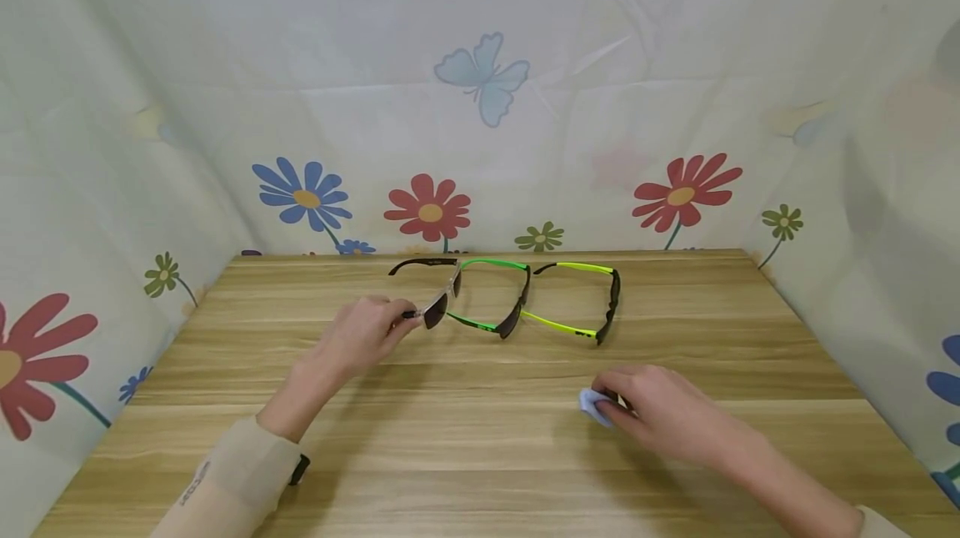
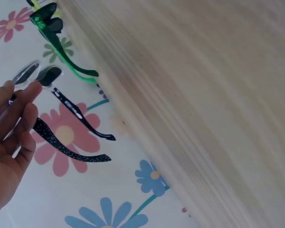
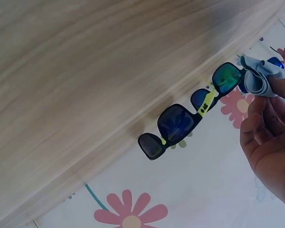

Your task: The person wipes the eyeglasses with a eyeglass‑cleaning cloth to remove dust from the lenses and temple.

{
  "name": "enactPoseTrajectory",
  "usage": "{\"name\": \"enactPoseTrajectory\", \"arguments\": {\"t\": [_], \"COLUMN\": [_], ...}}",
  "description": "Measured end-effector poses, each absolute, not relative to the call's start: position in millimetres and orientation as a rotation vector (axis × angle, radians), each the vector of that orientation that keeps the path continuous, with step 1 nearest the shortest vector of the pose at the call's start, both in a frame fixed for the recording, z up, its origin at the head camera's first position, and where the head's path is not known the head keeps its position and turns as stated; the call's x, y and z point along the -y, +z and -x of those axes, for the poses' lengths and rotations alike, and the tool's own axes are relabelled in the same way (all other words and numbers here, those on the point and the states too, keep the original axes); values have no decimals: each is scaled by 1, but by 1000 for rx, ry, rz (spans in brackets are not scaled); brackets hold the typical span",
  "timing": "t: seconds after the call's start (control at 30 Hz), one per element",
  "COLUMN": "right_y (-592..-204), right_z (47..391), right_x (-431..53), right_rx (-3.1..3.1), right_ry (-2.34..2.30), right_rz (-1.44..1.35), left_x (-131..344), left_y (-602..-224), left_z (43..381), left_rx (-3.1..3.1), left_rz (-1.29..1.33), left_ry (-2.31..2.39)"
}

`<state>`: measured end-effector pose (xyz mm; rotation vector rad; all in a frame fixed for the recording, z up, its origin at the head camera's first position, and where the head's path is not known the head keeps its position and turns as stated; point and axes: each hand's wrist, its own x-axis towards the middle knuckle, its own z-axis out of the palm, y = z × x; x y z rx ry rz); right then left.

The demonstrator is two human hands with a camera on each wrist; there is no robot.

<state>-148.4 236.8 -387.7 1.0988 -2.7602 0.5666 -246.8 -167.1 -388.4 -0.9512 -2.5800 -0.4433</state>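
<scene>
My left hand (image 1: pixel 367 328) pinches the near temple of clear-framed sunglasses (image 1: pixel 435 312) with dark lenses and black temples. In the left wrist view, the fingers cover part of that speckled temple (image 2: pixel 69 146) near its hinge. A folded light-blue cloth (image 1: pixel 592 406) is held between the thumb and fingers of my right hand (image 1: pixel 663 411), above the front right part of the table. Sunglasses with green temples (image 1: pixel 512 319) lie just right of the clear pair. Farther right are black-framed sunglasses with yellow temples (image 1: pixel 562 324), unfolded, their lenses facing right.
The wood-grain table (image 1: pixel 465 446) carries the sunglasses in a row toward its back. A white curtain (image 1: pixel 337 46) printed with flowers and a butterfly surrounds its back and sides. Something small and black (image 1: pixel 298 470) shows beside the left sleeve.
</scene>
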Motion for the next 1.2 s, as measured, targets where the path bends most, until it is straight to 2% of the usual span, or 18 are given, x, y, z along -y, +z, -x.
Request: {"name": "enactPoseTrajectory", "arguments": {"t": [0.7, 1.2], "right_y": [-384, -379], "right_z": [153, 155], "right_x": [-223, -208], "right_rx": [2565, 2492], "right_ry": [606, 595], "right_rz": [-1100, -1109], "left_x": [141, 130], "left_y": [-368, -369], "left_z": [228, 224], "left_rx": [2525, 2431], "left_rz": [1088, 1232], "left_ry": [-684, -976]}}
